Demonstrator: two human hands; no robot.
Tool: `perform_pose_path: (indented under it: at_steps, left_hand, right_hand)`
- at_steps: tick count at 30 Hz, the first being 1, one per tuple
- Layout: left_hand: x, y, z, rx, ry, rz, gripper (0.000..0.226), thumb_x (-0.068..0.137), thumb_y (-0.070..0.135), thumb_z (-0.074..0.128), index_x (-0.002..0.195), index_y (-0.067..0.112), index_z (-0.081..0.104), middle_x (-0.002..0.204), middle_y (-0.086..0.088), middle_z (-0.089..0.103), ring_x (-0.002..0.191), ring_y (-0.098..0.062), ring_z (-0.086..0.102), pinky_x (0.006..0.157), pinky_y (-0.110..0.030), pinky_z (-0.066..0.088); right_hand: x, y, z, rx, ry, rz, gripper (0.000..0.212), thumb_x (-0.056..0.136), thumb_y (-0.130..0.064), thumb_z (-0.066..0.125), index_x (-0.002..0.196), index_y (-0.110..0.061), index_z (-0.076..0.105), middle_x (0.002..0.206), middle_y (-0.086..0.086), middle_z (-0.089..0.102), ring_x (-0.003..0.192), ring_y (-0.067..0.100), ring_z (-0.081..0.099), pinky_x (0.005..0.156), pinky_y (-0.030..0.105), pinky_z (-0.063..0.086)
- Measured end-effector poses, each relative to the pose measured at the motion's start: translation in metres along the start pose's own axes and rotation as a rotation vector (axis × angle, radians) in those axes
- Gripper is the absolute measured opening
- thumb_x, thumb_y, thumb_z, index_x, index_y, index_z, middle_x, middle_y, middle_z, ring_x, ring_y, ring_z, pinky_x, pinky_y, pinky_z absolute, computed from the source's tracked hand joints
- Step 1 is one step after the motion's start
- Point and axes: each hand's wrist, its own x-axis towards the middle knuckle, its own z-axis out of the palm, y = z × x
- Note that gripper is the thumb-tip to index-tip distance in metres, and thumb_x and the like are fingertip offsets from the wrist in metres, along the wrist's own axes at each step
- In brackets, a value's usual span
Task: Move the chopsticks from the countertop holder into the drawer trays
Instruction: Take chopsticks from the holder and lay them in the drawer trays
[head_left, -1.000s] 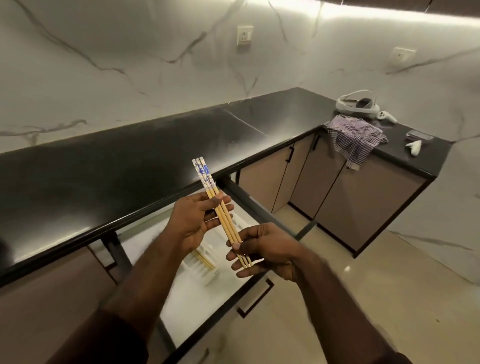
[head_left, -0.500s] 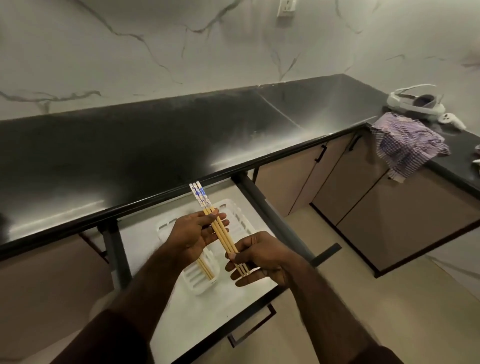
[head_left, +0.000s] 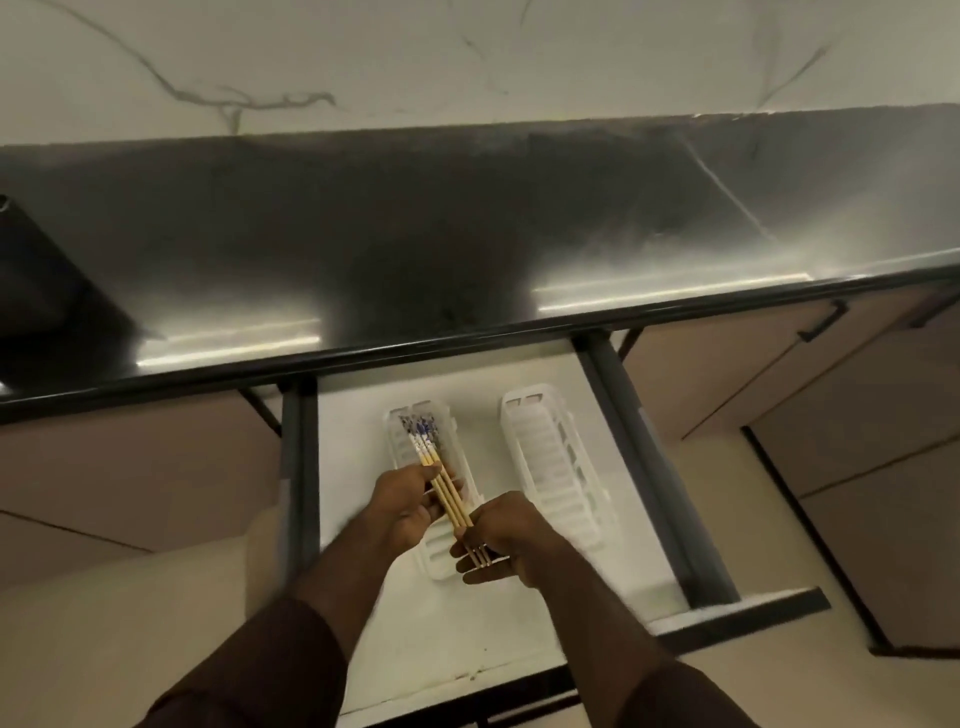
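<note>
A small bundle of wooden chopsticks (head_left: 442, 480) with blue-and-white patterned tops lies between both my hands, just above the left white drawer tray (head_left: 402, 452). My left hand (head_left: 405, 501) pinches the bundle near its middle. My right hand (head_left: 501, 540) grips the thin ends lower down. The patterned tops point toward the far end of the left tray. A second white tray (head_left: 556, 470) lies to the right in the open drawer (head_left: 358, 415) and looks empty. Whether other chopsticks lie in the left tray is hidden by the hands.
The black countertop (head_left: 467, 234) overhangs the drawer's far end. A dark object (head_left: 31, 270) stands at the counter's far left. Dark drawer rails (head_left: 644, 467) run along both sides. Closed beige cabinet doors (head_left: 779, 374) stand to the right, and beige floor lies below.
My view has swung left and down over the drawer. Both hands have lowered the chopstick bundle toward the left tray, its patterned tops now over the tray's far end.
</note>
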Motion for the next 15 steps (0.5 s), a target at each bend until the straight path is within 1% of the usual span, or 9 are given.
perform_pose_path:
  at_steps: [3, 4, 6, 7, 8, 10, 11, 13, 15]
  left_hand:
    - [0.016, -0.003, -0.002, 0.024, 0.075, 0.004, 0.027, 0.098, 0.006, 0.048, 0.116, -0.011, 0.058, 0.091, -0.024, 0.062, 0.077, -0.032, 0.061, 0.069, -0.042, 0.053]
    - [0.02, -0.003, -0.002, 0.024, 0.084, 0.002, 0.03, 0.098, 0.008, 0.049, 0.119, -0.011, 0.057, 0.094, -0.024, 0.061, 0.079, -0.032, 0.061, 0.07, -0.042, 0.053]
    - [0.027, -0.004, -0.002, 0.016, 0.091, -0.003, 0.034, 0.098, 0.011, 0.05, 0.124, -0.009, 0.056, 0.102, -0.024, 0.062, 0.089, -0.035, 0.061, 0.076, -0.044, 0.053]
    - [0.031, -0.004, -0.002, 0.012, 0.093, -0.003, 0.034, 0.099, 0.013, 0.049, 0.126, -0.008, 0.055, 0.105, -0.024, 0.062, 0.093, -0.035, 0.061, 0.079, -0.044, 0.052]
    - [0.033, -0.004, -0.002, 0.008, 0.093, -0.002, 0.035, 0.099, 0.014, 0.048, 0.127, -0.007, 0.055, 0.104, -0.023, 0.063, 0.092, -0.035, 0.061, 0.08, -0.044, 0.052]
    - [0.038, -0.005, 0.0, 0.009, 0.093, 0.007, 0.036, 0.099, 0.015, 0.047, 0.127, -0.006, 0.056, 0.091, -0.018, 0.063, 0.083, -0.032, 0.061, 0.075, -0.041, 0.053]
    - [0.04, -0.005, 0.001, 0.016, 0.092, 0.012, 0.036, 0.1, 0.017, 0.046, 0.126, -0.006, 0.056, 0.089, -0.017, 0.064, 0.08, -0.031, 0.061, 0.074, -0.04, 0.053]
    - [0.043, -0.006, 0.003, 0.023, 0.091, 0.017, 0.037, 0.102, 0.022, 0.045, 0.126, -0.003, 0.057, 0.095, -0.018, 0.066, 0.085, -0.031, 0.063, 0.073, -0.039, 0.054]
    - [0.045, -0.008, 0.006, 0.018, 0.099, 0.022, 0.038, 0.102, 0.026, 0.043, 0.127, 0.0, 0.058, 0.102, -0.019, 0.067, 0.088, -0.032, 0.064, 0.069, -0.037, 0.054]
  right_hand:
    - [0.028, 0.003, 0.009, -0.037, 0.045, 0.009, 0.014, 0.09, -0.002, 0.064, 0.097, 0.009, 0.069, 0.07, 0.012, 0.071, 0.051, 0.019, 0.067, 0.059, 0.035, 0.062]
    - [0.035, 0.004, 0.011, -0.043, 0.063, 0.005, 0.013, 0.089, -0.003, 0.066, 0.096, 0.007, 0.07, 0.068, 0.011, 0.071, 0.049, 0.018, 0.067, 0.057, 0.034, 0.062]
    - [0.049, 0.007, 0.015, -0.042, 0.094, -0.002, 0.013, 0.088, -0.004, 0.068, 0.095, 0.006, 0.07, 0.068, 0.011, 0.072, 0.047, 0.018, 0.068, 0.054, 0.033, 0.061]
    - [0.055, 0.008, 0.017, -0.044, 0.11, -0.001, 0.013, 0.088, -0.005, 0.068, 0.094, 0.006, 0.07, 0.07, 0.011, 0.073, 0.048, 0.017, 0.068, 0.053, 0.032, 0.061]
    - [0.06, 0.009, 0.018, -0.049, 0.126, 0.002, 0.012, 0.089, -0.006, 0.067, 0.093, 0.005, 0.071, 0.07, 0.011, 0.073, 0.048, 0.017, 0.068, 0.051, 0.031, 0.06]
    - [0.067, 0.012, 0.021, -0.056, 0.149, 0.007, 0.012, 0.091, -0.006, 0.063, 0.09, 0.002, 0.071, 0.069, 0.01, 0.073, 0.048, 0.017, 0.068, 0.048, 0.027, 0.058]
    - [0.071, 0.013, 0.022, -0.06, 0.154, 0.008, 0.013, 0.091, -0.005, 0.061, 0.088, 0.001, 0.072, 0.069, 0.009, 0.073, 0.049, 0.017, 0.068, 0.048, 0.027, 0.057]
    - [0.077, 0.016, 0.025, -0.084, 0.165, 0.001, 0.012, 0.091, -0.005, 0.061, 0.087, -0.002, 0.072, 0.07, 0.009, 0.073, 0.051, 0.016, 0.068, 0.05, 0.027, 0.058]
    - [0.081, 0.019, 0.026, -0.12, 0.186, -0.017, 0.011, 0.091, -0.006, 0.062, 0.087, -0.006, 0.072, 0.07, 0.007, 0.072, 0.052, 0.016, 0.068, 0.052, 0.028, 0.06]
